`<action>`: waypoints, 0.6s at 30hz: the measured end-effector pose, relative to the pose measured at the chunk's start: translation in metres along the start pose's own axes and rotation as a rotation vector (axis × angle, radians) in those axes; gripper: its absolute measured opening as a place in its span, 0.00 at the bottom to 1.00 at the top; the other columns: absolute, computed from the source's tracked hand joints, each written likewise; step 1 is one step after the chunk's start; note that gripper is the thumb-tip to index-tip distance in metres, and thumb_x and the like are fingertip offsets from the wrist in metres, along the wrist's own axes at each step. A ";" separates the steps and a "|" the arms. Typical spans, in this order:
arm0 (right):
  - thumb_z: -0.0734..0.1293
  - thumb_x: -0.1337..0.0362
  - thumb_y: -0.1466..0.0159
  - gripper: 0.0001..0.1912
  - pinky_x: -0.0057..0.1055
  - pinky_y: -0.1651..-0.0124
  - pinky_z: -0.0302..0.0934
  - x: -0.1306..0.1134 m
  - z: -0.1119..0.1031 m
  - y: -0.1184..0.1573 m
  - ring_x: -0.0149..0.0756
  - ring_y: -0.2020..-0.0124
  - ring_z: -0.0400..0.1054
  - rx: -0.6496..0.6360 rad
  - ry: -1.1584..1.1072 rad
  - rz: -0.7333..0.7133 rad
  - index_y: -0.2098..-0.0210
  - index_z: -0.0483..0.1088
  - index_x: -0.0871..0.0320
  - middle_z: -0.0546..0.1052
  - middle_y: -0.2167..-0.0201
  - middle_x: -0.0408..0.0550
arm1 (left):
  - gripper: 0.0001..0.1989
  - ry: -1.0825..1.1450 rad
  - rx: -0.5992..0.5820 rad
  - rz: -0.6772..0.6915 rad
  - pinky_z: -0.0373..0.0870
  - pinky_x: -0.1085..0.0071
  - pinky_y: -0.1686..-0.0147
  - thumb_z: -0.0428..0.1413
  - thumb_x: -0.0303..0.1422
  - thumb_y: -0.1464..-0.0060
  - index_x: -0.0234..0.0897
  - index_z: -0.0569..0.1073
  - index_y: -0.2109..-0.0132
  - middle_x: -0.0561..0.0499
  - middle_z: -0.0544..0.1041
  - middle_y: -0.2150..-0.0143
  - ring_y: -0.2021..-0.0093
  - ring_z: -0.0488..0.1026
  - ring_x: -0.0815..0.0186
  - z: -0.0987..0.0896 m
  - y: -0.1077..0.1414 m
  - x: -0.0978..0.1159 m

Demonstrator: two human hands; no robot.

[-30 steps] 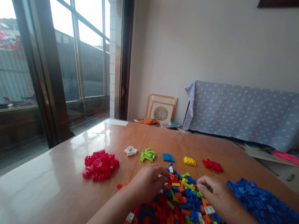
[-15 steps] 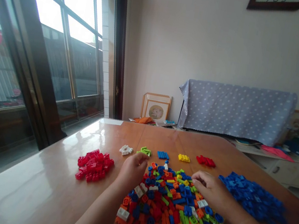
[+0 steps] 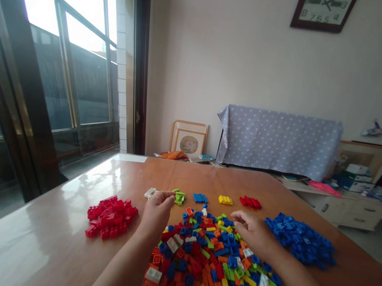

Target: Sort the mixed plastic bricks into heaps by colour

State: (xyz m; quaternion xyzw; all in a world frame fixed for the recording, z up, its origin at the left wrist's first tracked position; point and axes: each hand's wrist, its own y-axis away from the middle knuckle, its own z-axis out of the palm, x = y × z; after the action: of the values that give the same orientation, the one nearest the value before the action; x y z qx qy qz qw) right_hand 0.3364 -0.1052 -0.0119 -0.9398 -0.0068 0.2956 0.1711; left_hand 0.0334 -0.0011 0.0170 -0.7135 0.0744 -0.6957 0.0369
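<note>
My left hand is over the far left of the table, its fingertips pinched together beside a small group of lime green bricks. What the pinch holds, if anything, is hidden. White pieces lie just behind that hand. Above the far right part of a large mixed heap of toy building bricks is my right hand. Its fingers are loosely bent and apart, with nothing visible in them. The heap mixes orange, red, blue, yellow, green and white bricks with blue round pieces.
A pile of red bricks lies left, a large blue pile right. Small groups of blue bricks, yellow bricks and red bricks form a row along the back of the wooden table.
The head view has turned a little right and up, so the wall clock shows more. My left hand is now nearer the lime green group. The right hand stays over the heap, its fingers straighter.
</note>
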 end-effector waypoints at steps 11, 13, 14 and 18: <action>0.62 0.65 0.36 0.20 0.33 0.45 0.61 -0.046 0.024 -0.061 0.43 0.45 0.70 -0.205 0.241 -0.033 0.47 0.76 0.53 0.78 0.47 0.51 | 0.21 0.115 -0.023 -0.020 0.62 0.71 0.68 0.62 0.46 0.54 0.32 0.79 0.61 0.49 0.77 0.70 0.68 0.71 0.64 0.000 0.005 0.008; 0.61 0.66 0.36 0.20 0.32 0.45 0.60 -0.050 0.036 -0.079 0.41 0.46 0.70 -0.209 0.280 -0.008 0.48 0.77 0.51 0.79 0.49 0.49 | 0.20 0.126 -0.023 -0.023 0.61 0.72 0.69 0.62 0.46 0.54 0.32 0.79 0.61 0.50 0.77 0.71 0.70 0.70 0.65 0.000 0.004 0.007; 0.61 0.67 0.36 0.20 0.31 0.46 0.60 -0.051 0.043 -0.087 0.41 0.46 0.70 -0.210 0.297 0.008 0.49 0.77 0.51 0.80 0.49 0.48 | 0.20 0.133 -0.018 -0.026 0.61 0.72 0.70 0.62 0.46 0.54 0.32 0.79 0.61 0.50 0.77 0.71 0.70 0.70 0.66 0.000 0.003 0.006; 0.63 0.67 0.38 0.15 0.31 0.54 0.60 -0.051 0.065 -0.111 0.41 0.53 0.72 -0.217 0.356 0.070 0.59 0.80 0.52 0.81 0.54 0.49 | 0.20 0.152 0.016 -0.047 0.61 0.71 0.70 0.62 0.46 0.55 0.32 0.78 0.63 0.49 0.76 0.72 0.70 0.71 0.64 0.000 0.000 0.003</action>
State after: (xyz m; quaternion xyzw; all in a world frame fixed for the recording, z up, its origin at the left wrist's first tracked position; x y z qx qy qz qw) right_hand 0.2679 0.0138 0.0024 -0.9898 0.0243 0.1283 0.0568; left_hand 0.0331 -0.0014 0.0197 -0.6598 0.0548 -0.7491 0.0208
